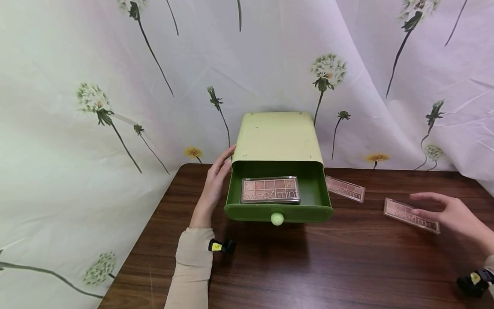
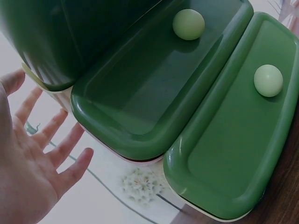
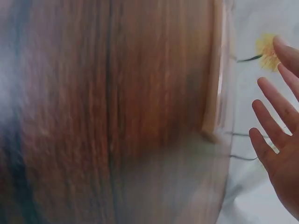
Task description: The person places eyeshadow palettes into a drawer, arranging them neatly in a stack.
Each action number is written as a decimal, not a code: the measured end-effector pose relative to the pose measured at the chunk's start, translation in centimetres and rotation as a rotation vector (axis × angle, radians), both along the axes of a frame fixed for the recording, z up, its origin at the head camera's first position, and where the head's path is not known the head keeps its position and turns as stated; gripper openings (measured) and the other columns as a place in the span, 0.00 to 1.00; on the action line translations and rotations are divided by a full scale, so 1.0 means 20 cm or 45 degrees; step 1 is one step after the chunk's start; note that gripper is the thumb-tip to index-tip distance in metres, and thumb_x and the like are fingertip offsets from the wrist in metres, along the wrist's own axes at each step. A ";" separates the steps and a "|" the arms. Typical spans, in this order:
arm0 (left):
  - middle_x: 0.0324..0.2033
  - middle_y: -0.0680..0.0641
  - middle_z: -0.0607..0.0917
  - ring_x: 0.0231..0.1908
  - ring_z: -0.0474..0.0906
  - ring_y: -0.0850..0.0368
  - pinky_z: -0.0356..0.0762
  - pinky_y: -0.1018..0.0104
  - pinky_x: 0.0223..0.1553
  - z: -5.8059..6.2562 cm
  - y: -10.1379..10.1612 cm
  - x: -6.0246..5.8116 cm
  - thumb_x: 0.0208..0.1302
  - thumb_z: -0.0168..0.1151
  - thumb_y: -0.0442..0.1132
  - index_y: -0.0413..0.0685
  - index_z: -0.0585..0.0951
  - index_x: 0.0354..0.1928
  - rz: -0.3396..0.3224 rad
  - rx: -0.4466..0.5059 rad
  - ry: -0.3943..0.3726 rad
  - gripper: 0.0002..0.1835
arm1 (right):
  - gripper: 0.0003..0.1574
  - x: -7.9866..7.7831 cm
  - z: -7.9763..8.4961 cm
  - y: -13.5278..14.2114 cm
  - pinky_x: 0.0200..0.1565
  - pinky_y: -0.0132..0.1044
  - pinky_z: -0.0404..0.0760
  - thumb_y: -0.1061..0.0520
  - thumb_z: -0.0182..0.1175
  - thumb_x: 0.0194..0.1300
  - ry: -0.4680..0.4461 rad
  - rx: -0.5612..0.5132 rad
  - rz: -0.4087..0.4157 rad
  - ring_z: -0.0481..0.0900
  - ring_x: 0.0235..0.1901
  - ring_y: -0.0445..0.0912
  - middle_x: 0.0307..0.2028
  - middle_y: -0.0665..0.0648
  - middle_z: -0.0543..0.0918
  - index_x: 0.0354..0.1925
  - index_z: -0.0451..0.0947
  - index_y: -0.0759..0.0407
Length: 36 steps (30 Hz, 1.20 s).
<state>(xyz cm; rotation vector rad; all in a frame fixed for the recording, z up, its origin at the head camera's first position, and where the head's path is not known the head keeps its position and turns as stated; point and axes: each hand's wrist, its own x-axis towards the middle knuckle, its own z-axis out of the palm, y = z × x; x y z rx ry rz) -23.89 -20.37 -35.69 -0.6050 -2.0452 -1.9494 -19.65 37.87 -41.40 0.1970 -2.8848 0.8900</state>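
A cream-coloured cabinet (image 1: 278, 137) with green drawers stands at the back of the table. Its top drawer (image 1: 314, 189) is pulled out, and an eyeshadow palette (image 1: 270, 190) lies inside. My left hand (image 1: 213, 184) is at the cabinet's left side, fingertips against or near it; in the left wrist view the left hand (image 2: 44, 149) has its fingers spread. Over a second eyeshadow palette (image 1: 409, 215) on the table hovers my right hand (image 1: 455, 214), thumb and fingers apart. The right wrist view shows that right hand (image 3: 285, 140) with extended fingers and nothing gripped.
Another eyeshadow palette (image 1: 347, 189) lies right of the cabinet, partly hidden by the open drawer. Lower drawers with round knobs (image 2: 268, 80) are closed. A floral cloth (image 1: 270, 64) hangs behind the dark wooden table (image 1: 347, 266).
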 end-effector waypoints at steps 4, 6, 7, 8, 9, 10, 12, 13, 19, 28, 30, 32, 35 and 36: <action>0.69 0.50 0.68 0.63 0.67 0.56 0.65 0.56 0.60 0.00 0.00 0.00 0.78 0.45 0.43 0.48 0.67 0.73 0.000 -0.001 -0.002 0.25 | 0.36 -0.04 -0.04 0.03 0.51 0.36 0.68 0.44 0.72 0.60 -0.063 0.005 -0.021 0.69 0.53 0.33 0.53 0.51 0.81 0.59 0.77 0.63; 0.69 0.50 0.68 0.63 0.66 0.56 0.64 0.55 0.60 0.00 0.00 0.00 0.78 0.45 0.43 0.49 0.67 0.73 -0.001 -0.003 -0.003 0.25 | 0.40 -0.05 -0.05 0.02 0.54 0.51 0.68 0.44 0.71 0.60 -0.114 -0.011 -0.031 0.70 0.53 0.43 0.57 0.70 0.77 0.60 0.75 0.68; 0.69 0.51 0.68 0.64 0.66 0.56 0.64 0.55 0.61 0.00 0.00 0.00 0.78 0.45 0.43 0.49 0.67 0.73 -0.002 -0.004 -0.005 0.25 | 0.41 -0.05 -0.05 0.02 0.54 0.54 0.67 0.44 0.71 0.61 -0.137 -0.018 -0.032 0.70 0.52 0.44 0.59 0.76 0.73 0.61 0.73 0.69; 0.69 0.51 0.68 0.64 0.66 0.56 0.63 0.54 0.61 0.00 0.00 0.00 0.78 0.45 0.43 0.49 0.67 0.73 -0.003 -0.005 -0.006 0.25 | 0.42 -0.05 -0.06 0.02 0.53 0.55 0.67 0.44 0.71 0.61 -0.157 -0.024 -0.035 0.70 0.51 0.44 0.59 0.77 0.73 0.62 0.72 0.70; 0.69 0.51 0.68 0.64 0.66 0.57 0.63 0.54 0.61 0.00 0.00 0.00 0.78 0.45 0.44 0.50 0.67 0.73 -0.004 -0.006 -0.008 0.25 | 0.42 -0.05 -0.05 0.01 0.53 0.49 0.70 0.44 0.71 0.60 -0.166 -0.030 -0.032 0.71 0.48 0.37 0.58 0.77 0.73 0.62 0.72 0.71; 0.69 0.51 0.68 0.64 0.66 0.57 0.63 0.53 0.61 0.00 0.00 0.01 0.78 0.45 0.44 0.50 0.67 0.73 -0.003 -0.009 -0.008 0.25 | 0.42 -0.05 -0.05 0.01 0.50 0.42 0.72 0.46 0.72 0.60 -0.166 -0.033 -0.013 0.69 0.45 0.31 0.57 0.77 0.74 0.62 0.72 0.72; 0.69 0.52 0.68 0.64 0.66 0.57 0.63 0.53 0.62 0.00 0.00 0.01 0.78 0.45 0.44 0.51 0.67 0.73 -0.006 -0.011 -0.008 0.25 | 0.41 -0.06 -0.05 0.00 0.42 0.30 0.71 0.48 0.72 0.60 -0.181 -0.027 0.026 0.67 0.41 0.24 0.55 0.77 0.75 0.61 0.72 0.73; 0.69 0.52 0.68 0.64 0.66 0.57 0.63 0.53 0.62 0.00 0.00 0.01 0.78 0.45 0.44 0.51 0.67 0.73 -0.007 -0.011 -0.009 0.25 | 0.41 -0.06 -0.05 0.00 0.37 0.26 0.69 0.49 0.72 0.60 -0.187 -0.014 0.048 0.66 0.40 0.22 0.53 0.76 0.76 0.61 0.72 0.74; 0.69 0.52 0.68 0.64 0.66 0.56 0.63 0.53 0.62 0.00 0.00 0.00 0.78 0.45 0.44 0.51 0.67 0.73 -0.006 -0.004 -0.007 0.24 | 0.39 -0.08 -0.07 -0.01 0.38 0.31 0.70 0.51 0.74 0.58 -0.213 0.090 0.149 0.72 0.44 0.41 0.50 0.73 0.77 0.59 0.73 0.73; 0.68 0.51 0.68 0.62 0.68 0.56 0.64 0.55 0.60 0.00 0.00 0.01 0.78 0.45 0.43 0.49 0.68 0.73 -0.005 0.008 -0.002 0.24 | 0.40 -0.10 -0.12 -0.01 0.37 0.28 0.66 0.55 0.79 0.48 -0.065 0.101 0.238 0.66 0.40 0.31 0.47 0.70 0.78 0.54 0.76 0.73; 0.69 0.51 0.68 0.62 0.67 0.56 0.64 0.55 0.60 0.00 0.00 0.00 0.78 0.45 0.43 0.50 0.68 0.73 -0.005 0.005 0.001 0.24 | 0.39 -0.09 -0.12 -0.01 0.37 0.27 0.65 0.55 0.79 0.48 -0.043 0.099 0.233 0.65 0.40 0.29 0.46 0.70 0.78 0.54 0.77 0.73; 0.69 0.51 0.68 0.63 0.67 0.56 0.64 0.55 0.60 0.00 0.00 0.00 0.78 0.45 0.43 0.50 0.67 0.73 -0.006 0.000 0.002 0.24 | 0.38 -0.09 -0.13 -0.01 0.37 0.26 0.65 0.55 0.80 0.47 -0.024 0.097 0.222 0.64 0.39 0.27 0.46 0.69 0.78 0.53 0.77 0.72; 0.69 0.51 0.68 0.64 0.66 0.56 0.64 0.55 0.60 -0.01 -0.01 0.00 0.78 0.45 0.42 0.51 0.67 0.73 -0.006 -0.008 0.000 0.24 | 0.38 -0.08 -0.12 -0.03 0.37 0.25 0.65 0.55 0.80 0.47 -0.031 0.092 0.210 0.65 0.39 0.27 0.46 0.70 0.78 0.53 0.77 0.72; 0.69 0.51 0.68 0.63 0.66 0.55 0.64 0.55 0.60 -0.01 -0.01 0.00 0.78 0.45 0.42 0.51 0.67 0.73 -0.005 -0.008 -0.001 0.24 | 0.39 -0.08 -0.11 -0.03 0.37 0.25 0.65 0.55 0.79 0.48 -0.049 0.094 0.203 0.66 0.41 0.29 0.47 0.71 0.78 0.53 0.77 0.72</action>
